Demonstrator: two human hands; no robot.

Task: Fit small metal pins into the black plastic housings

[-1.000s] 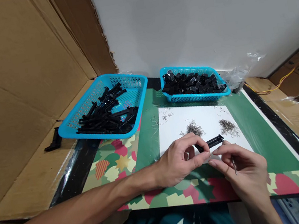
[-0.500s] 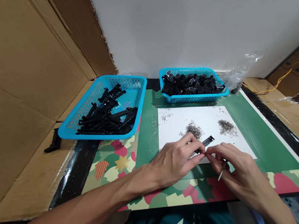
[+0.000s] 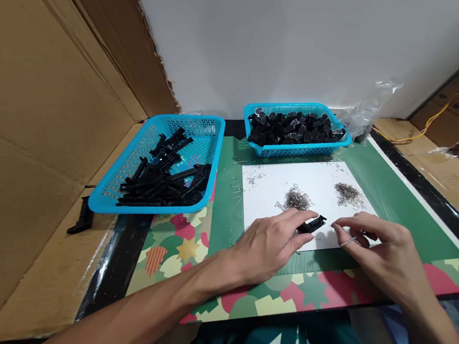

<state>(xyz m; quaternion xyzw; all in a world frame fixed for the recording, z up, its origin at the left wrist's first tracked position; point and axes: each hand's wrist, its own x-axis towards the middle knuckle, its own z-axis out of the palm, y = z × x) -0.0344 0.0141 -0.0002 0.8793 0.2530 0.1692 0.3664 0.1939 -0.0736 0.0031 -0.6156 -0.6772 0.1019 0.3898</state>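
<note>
My left hand (image 3: 270, 245) grips a small black plastic part (image 3: 312, 224) between thumb and fingers, low over the white sheet (image 3: 322, 177). To its right, my right hand (image 3: 379, 238) is closed around a thin metal rod (image 3: 348, 241), whose pale end sticks out between the fingers. Whether a tiny piece is also pinched at its fingertips, I cannot tell. The two hands are apart. Just beyond my left hand lies a pile of tiny metal pieces (image 3: 297, 199), and a second pile of tiny metal pieces (image 3: 348, 194) lies farther right on the sheet.
A blue basket (image 3: 98, 203) of long black parts stands at the left. Another blue basket (image 3: 303, 151) at the back holds short black pieces. Clear plastic bags (image 3: 367, 113) lie beside it. Cardboard (image 3: 26, 112) walls the left side, and one black part (image 3: 82, 216) lies there.
My right hand has drawn back to the right, away from my left hand, and the rod has turned closer to level. The black part in my left hand has been turned.
</note>
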